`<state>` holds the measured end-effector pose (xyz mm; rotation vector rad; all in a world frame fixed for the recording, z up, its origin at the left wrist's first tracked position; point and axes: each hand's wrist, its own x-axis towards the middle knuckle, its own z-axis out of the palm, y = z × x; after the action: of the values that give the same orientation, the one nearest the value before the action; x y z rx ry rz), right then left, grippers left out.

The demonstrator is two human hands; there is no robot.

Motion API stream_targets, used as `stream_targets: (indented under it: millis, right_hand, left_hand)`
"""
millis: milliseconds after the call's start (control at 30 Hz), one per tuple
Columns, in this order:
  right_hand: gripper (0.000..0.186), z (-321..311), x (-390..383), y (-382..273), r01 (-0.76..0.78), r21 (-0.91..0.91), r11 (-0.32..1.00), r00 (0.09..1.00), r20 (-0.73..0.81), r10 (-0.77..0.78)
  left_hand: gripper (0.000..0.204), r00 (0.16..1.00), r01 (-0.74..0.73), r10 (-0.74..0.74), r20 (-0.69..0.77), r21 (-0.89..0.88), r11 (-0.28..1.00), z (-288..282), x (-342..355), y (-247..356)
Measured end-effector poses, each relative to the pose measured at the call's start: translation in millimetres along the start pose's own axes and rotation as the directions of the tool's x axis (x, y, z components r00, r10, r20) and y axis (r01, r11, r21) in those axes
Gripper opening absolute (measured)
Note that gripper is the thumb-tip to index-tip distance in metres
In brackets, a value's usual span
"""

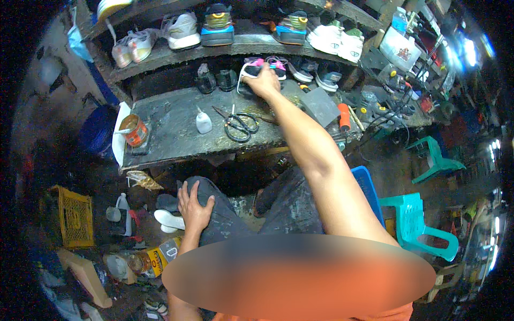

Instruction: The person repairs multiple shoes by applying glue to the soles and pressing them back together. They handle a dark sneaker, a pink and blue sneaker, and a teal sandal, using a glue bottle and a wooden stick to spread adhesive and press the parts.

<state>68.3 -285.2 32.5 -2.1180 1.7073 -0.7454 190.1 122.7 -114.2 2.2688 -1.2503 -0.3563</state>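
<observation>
My right hand (266,80) reaches to the back of the workbench (168,123), fingers closed on a white, black and pink shoe (251,69). Another dark shoe with a pale sole (302,76) sits just right of it. My left hand (195,206) rests on my left knee with spread fingers, holding nothing. On the bench lie black-handled scissors (241,131), a small white squeeze bottle (203,123), a tin can (136,134), a grey square block (321,107) and an orange-handled tool (344,119).
A shelf (246,40) of shoes runs above the bench. Cables and tools crowd the bench's right end. Green plastic chairs (412,214) stand at the right, a yellow crate (75,216) at the left, and white soles (166,219) lie beside my left leg.
</observation>
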Motion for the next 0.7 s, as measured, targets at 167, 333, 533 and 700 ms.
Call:
stream_targets:
  millis: [167, 333, 533, 700]
  right_hand:
    - [0.093, -66, -74, 34, 0.028, 0.683, 0.729, 0.997, 0.038, -0.074]
    - [0.1, -151, -157, 56, 0.196, 0.691, 0.696, 0.98, -0.118, -0.159]
    - [0.082, -202, -257, 56, 0.18, 0.764, 0.62, 0.973, -0.046, -0.226]
    - [0.088, -197, -320, 28, 0.19, 0.74, 0.646, 0.898, 0.135, -0.419]
  left_hand:
    - [0.072, 1.0, -0.009, 0.008, -0.015, -0.022, 1.0, 10, 0, -8]
    - [0.066, 0.985, -0.115, 0.077, -0.154, -0.256, 0.96, -2, 3, 0]
    - [0.078, 0.951, -0.307, 0.233, -0.203, -0.702, 0.643, -64, -3, 100]
    - [0.115, 0.703, -0.711, 0.656, -0.275, -0.242, 0.66, -127, -8, 156]
